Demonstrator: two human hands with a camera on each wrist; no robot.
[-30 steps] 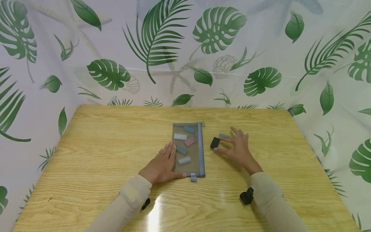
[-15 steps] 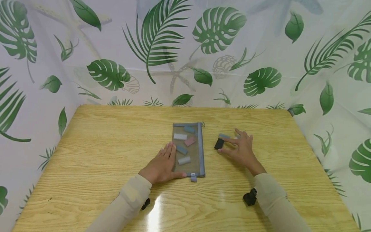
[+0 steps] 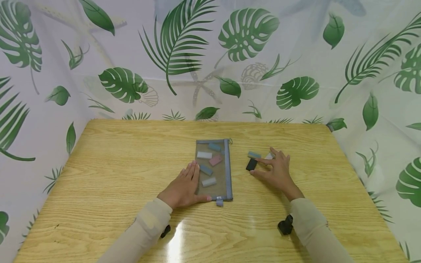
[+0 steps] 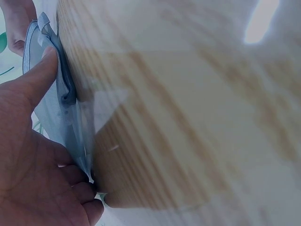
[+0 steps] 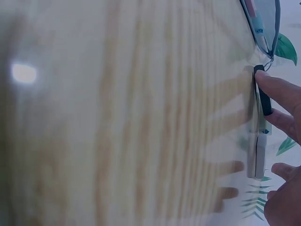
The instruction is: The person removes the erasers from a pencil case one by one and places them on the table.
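Since the picture from a second ago, seen from the head camera, the right hand point(image 3: 277, 170) has slid a little to the right and toward the person, and the black eraser point(image 3: 251, 164) has gone with it, ending farther from the mesh pouch point(image 3: 213, 170). The eraser has also turned: its long axis now runs roughly away from the person, tipped slightly right at the far end, where before it lay more squat and angled. The right hand's fingers are straight and spread, with one fingertip touching the eraser and nothing gripped. A grey-blue eraser point(image 3: 254, 155) lies just beyond the black one, and a pale eraser point(image 3: 269, 156) peeks out beside the fingers. The left hand point(image 3: 182, 187) has not moved; it lies flat with straight fingers on the pouch's near left part. The pouch lies lengthwise away from the person on the wooden table point(image 3: 115, 175), with several coloured erasers inside it.

From the left wrist, the left hand point(image 4: 35, 160) presses the pouch point(image 4: 51, 108) against the table point(image 4: 197, 117), the thumb stretched along its edge.

From the right wrist, the right hand point(image 5: 284, 155) shows an extended fingertip on the black eraser point(image 5: 264, 94), which sits on the table point(image 5: 117, 117) with its length running along the finger's line; the pale eraser point(image 5: 258, 157) lies near it and the pouch point(image 5: 263, 23) farther off.
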